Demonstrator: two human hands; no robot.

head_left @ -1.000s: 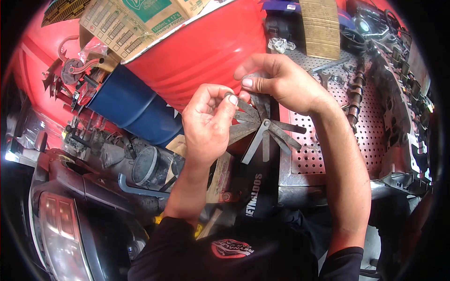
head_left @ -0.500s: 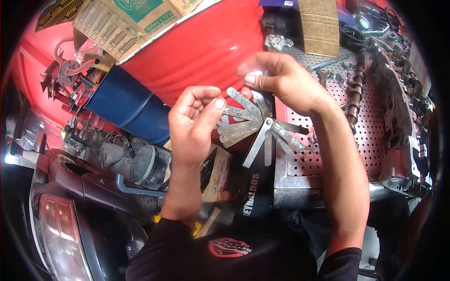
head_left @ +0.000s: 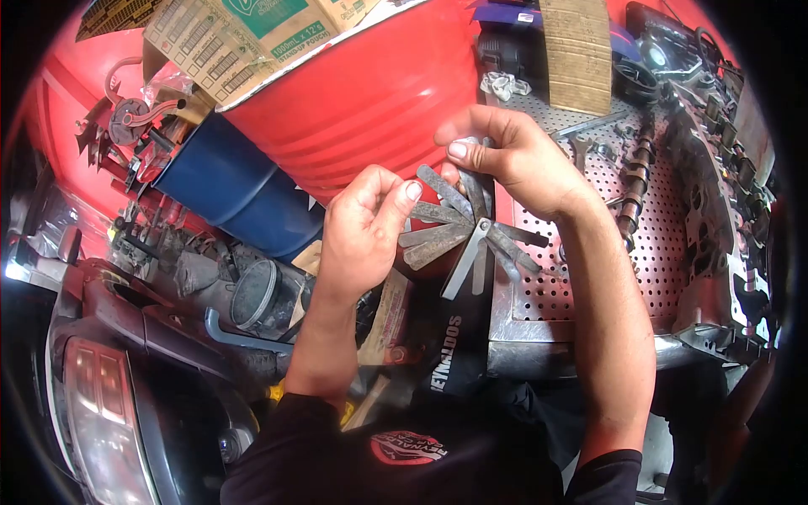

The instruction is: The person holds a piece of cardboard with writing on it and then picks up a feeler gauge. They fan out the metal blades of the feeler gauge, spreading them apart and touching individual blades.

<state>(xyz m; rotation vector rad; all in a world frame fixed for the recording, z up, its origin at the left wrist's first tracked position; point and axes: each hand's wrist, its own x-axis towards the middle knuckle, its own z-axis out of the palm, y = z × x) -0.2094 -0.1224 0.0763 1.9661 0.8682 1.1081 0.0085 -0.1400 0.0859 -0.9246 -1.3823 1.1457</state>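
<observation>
A feeler gauge set (head_left: 484, 225) is held up in front of me, its worn metal blades fanned out around a pivot and its pale holder hanging down. My right hand (head_left: 509, 160) pinches blades near the top of the fan between thumb and fingers. On the other side, my left hand (head_left: 366, 223) is closed, thumb against curled fingers, at the tip of a blade on the left of the fan. The exact contact of the left fingertips is partly hidden.
A red drum (head_left: 379, 101) with a cardboard box (head_left: 244, 50) on top stands ahead, beside a blue drum (head_left: 240, 189). On the right, a perforated metal bench (head_left: 539, 295) carries a camshaft (head_left: 637, 189) and a cylinder head (head_left: 715, 227). A car headlight (head_left: 99, 391) is at lower left.
My left hand has moved slightly right and down, closer in to the fanned blades, and its fingers are curled tighter. The right hand still pinches the blades, a little lower in view.
</observation>
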